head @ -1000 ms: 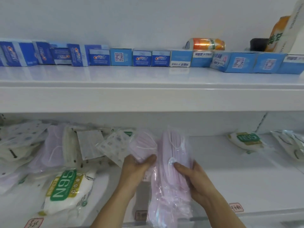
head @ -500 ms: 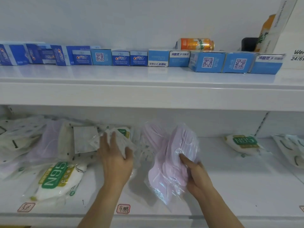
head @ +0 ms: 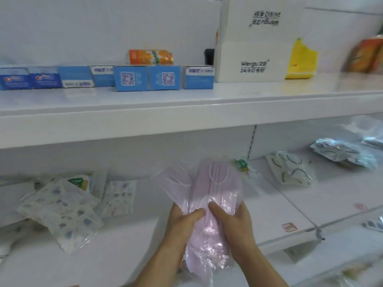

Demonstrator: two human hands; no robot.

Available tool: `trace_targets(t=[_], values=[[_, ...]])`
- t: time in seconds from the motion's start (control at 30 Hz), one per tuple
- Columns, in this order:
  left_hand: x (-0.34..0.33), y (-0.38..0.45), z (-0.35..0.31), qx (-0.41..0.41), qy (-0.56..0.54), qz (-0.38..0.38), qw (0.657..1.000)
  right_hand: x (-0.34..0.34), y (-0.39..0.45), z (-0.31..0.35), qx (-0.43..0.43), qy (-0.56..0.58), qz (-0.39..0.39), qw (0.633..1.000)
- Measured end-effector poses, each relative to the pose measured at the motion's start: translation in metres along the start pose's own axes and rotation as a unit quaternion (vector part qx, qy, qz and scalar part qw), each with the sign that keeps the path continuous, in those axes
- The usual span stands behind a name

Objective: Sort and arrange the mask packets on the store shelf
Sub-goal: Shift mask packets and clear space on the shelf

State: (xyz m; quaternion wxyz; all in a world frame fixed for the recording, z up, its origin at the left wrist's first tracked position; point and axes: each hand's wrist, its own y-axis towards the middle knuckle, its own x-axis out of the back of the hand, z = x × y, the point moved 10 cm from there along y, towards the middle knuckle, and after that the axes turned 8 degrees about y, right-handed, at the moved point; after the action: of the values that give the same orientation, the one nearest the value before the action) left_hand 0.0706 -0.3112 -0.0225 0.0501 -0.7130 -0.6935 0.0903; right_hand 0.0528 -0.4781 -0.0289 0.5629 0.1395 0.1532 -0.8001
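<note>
Pink mask packets: two, held upright above the lower shelf.
Left hand: fingers curled round both.
Right hand: likewise gripping.
Patterned packets: perhaps three, blurred, lay left.
Blue boxes: seven on the upper shelf.
</note>
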Motion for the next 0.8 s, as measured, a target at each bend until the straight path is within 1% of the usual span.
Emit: trace_targets(t=[0.1,0.2,0.27,0.33,0.4,0.5,0.57,0.67,0.73,0.8], values=[[-0.064,-0.003,0.001,-0.007,0.008,0.053,0.999,0.062,-0.009,0.033,0.052,-0.03,-0.095,0.994],[-0.127,-0.003,-0.005,-0.015,0.007,0.101,0.995,0.121,-0.018,0.065,0.079,-0.014,-0.192,0.978],[-0.168,0.0,-0.005,-0.014,0.01,0.139,0.99,0.154,-0.026,0.084,0.096,0.001,-0.236,0.967],[-0.206,-0.001,-0.004,-0.006,0.016,0.175,0.984,0.183,-0.032,0.101,0.122,0.001,-0.258,0.959],[-0.238,0.0,0.0,-0.004,0.009,0.191,0.982,0.211,-0.035,0.111,0.131,-0.023,-0.284,0.949],[-0.282,-0.002,0.005,-0.005,0.006,0.212,0.977,0.247,-0.037,0.117,0.116,-0.034,-0.318,0.94],[-0.311,-0.006,0.005,-0.014,0.015,0.245,0.969,0.271,-0.038,0.124,0.114,-0.032,-0.346,0.931],[-0.354,-0.01,0.007,-0.018,0.023,0.309,0.951,0.301,-0.04,0.141,0.143,-0.009,-0.381,0.913],[-0.381,-0.008,0.016,-0.011,0.035,0.326,0.945,0.316,-0.035,0.148,0.155,0.013,-0.381,0.911],[-0.408,-0.002,0.023,-0.012,0.044,0.325,0.945,0.338,-0.026,0.154,0.169,0.032,-0.389,0.905]])
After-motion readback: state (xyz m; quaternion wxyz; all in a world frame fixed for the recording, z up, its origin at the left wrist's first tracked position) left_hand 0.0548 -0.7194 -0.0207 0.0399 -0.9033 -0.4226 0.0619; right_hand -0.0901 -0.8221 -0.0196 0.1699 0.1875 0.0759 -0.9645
